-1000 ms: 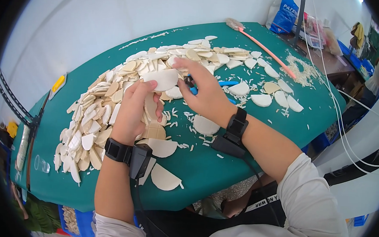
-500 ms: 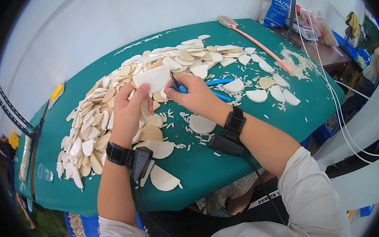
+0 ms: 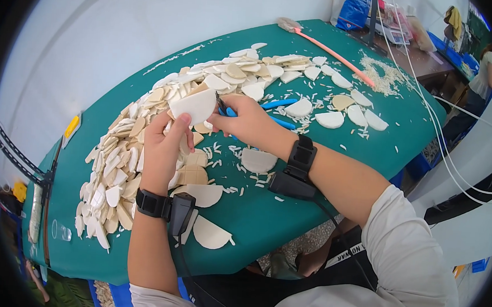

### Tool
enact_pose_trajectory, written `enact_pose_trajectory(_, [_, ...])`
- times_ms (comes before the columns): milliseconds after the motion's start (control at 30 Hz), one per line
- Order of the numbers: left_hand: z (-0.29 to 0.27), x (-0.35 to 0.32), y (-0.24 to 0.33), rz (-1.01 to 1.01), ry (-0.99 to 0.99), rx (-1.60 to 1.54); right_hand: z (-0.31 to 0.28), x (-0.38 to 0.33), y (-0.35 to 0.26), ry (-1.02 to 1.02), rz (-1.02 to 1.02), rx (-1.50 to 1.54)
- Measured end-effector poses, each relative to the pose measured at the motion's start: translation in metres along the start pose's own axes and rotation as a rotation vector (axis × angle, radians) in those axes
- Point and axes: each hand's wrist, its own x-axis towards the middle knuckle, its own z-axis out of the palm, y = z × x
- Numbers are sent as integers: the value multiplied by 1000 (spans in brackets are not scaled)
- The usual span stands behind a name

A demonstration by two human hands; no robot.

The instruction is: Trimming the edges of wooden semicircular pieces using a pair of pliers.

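**A:** Going left to right: left hand (image 3: 164, 148) pinches a white half-round piece (image 3: 195, 106) by its lower edge, thumb in front, fingers behind, held up above the pile (image 3: 122, 163). Right hand (image 3: 247, 121) is closed around blue-handled nippers (image 3: 226, 110), tip right at the piece's right edge.

**B:** What I'd worry about: that tip sits very close to the left thumb. If the bite slips or the piece cracks off-line, I'd guess a nicked finger, or it snaps in the wrong place.

**A:** Yeah, and it looks brittle, so chips could fly. Plenty of slivers (image 3: 232, 155) already under the right hand.

**B:** What's it made of?

**A:** Can't say for sure. Matte, flat, thin, cream to tan, mostly half-discs and wedges. Looks hard and chalky, with sharpish broken edges. 1 spare blue tool (image 3: 280, 104) lies just beyond the right hand.

**B:** And the cloth (image 3: 335, 176)?

**A:** Green, soft-looking, so dropped bits probably won't bounce far.
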Motion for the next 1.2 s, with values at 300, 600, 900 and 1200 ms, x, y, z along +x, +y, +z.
enact_pose_trajectory(300, [-1, -1, 2, -6, 18, 53, -2, -2, -11, -30, 102, 61])
enact_pose_trajectory(600, [0, -1, 4, -3, -1, 72, -4, -5, -14, -16, 68, 15])
enact_pose_trajectory(900, [0, 0, 4, -7, -10, 78, -4, -5, -12, -7, 69, -35])
enact_pose_trajectory(1200, [0, 0, 4, 5, 2, 115, -2, -6, -12, -40, 127, 2])
